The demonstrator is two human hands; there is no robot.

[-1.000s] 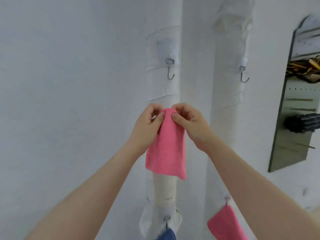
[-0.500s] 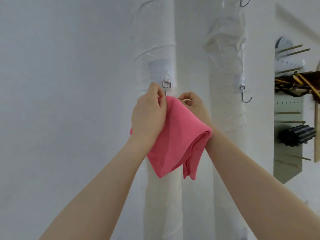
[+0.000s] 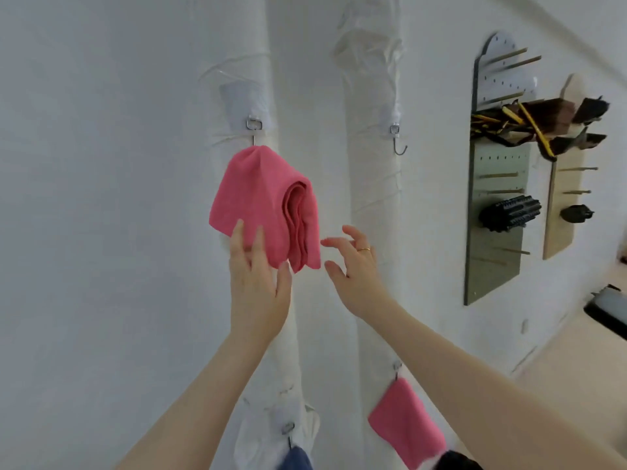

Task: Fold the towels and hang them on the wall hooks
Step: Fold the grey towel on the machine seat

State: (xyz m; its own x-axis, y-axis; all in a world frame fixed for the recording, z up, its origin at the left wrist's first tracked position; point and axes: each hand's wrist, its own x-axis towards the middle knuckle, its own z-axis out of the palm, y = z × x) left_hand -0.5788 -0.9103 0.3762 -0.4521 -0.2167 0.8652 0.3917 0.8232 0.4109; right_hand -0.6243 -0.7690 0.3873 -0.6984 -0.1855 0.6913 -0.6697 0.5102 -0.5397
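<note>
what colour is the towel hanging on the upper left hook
Pink towel, plain, no pattern; head view.

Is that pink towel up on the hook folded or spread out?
Folded. The pink towel hangs from the hook as a thick bundle, with several stacked layers showing along its right edge.

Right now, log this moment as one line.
pink towel hung on upper left hook | left hand open, fingertips touching it | right hand open, apart | upper right hook bare
</note>
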